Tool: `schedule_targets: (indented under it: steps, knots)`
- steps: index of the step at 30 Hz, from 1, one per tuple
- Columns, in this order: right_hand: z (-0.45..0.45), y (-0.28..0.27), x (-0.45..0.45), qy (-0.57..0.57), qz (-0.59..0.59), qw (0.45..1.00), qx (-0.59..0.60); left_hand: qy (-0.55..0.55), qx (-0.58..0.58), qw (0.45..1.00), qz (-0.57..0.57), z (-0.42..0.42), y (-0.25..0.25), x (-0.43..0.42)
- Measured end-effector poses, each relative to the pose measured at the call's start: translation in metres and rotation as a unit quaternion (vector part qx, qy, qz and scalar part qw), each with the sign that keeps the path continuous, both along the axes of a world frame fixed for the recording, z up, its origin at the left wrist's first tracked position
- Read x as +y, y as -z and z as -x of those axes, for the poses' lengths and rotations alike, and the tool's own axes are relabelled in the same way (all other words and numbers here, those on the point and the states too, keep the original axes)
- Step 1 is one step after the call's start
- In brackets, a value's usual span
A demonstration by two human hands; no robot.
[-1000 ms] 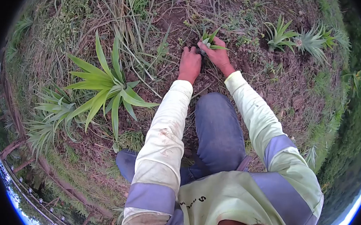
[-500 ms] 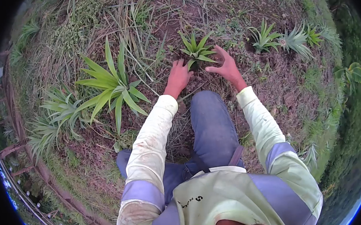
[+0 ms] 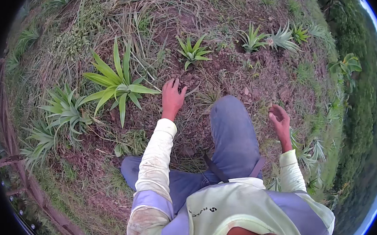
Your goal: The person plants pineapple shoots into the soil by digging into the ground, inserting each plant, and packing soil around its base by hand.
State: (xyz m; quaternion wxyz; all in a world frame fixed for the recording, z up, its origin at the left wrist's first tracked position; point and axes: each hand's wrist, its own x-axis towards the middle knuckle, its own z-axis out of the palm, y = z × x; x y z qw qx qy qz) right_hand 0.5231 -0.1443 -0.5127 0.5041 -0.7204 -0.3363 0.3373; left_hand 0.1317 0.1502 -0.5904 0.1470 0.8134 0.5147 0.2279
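A small spiky green plant [image 3: 192, 52], which looks like a young pineapple plant, stands upright in the soil in front of me. My left hand [image 3: 173, 100] is low over the ground, just nearer to me and left of that plant; its fingers are apart and I see nothing in them. A thin, curved greyish strip [image 3: 192, 90] lies at its fingertips, its kind unclear. Off to the right of my knee, my right hand [image 3: 280, 122] hangs with its fingers loosely bent and thumb apart, holding nothing I can see. Neither hand touches the small plant.
A larger bright green spiky plant [image 3: 121, 88] grows left of my left hand, with greyer ones [image 3: 67, 109] beyond it. More spiky plants [image 3: 253, 38] stand in line to the right. Dry grass and stems [image 3: 146, 15] cover the soil. My bent knee [image 3: 232, 119] is between my hands.
Both hands have come away from the small plant. My left hand moved back and left to the ground, my right swung out right and toward me. The view has shifted slightly.
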Motion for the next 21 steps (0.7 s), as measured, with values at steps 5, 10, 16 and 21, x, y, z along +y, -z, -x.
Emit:
schedule_targets:
  steps: [5,10,16,21]
  knots:
    - [-0.011,-0.017,0.070,0.018,0.014,1.000,-0.014,-0.011,-0.004,1.000,0.015,-0.002,-0.002,0.004]
    - [0.019,-0.062,0.105,-0.009,0.042,0.997,0.060,-0.009,0.015,0.999,0.045,0.003,-0.049,-0.031]
    - [0.051,-0.131,0.020,0.013,0.140,0.982,0.128,0.015,-0.054,0.975,0.217,0.038,-0.157,-0.117]
    - [0.051,-0.177,-0.150,0.067,0.226,0.965,0.118,-0.046,-0.031,0.944,0.324,0.076,-0.258,-0.208]
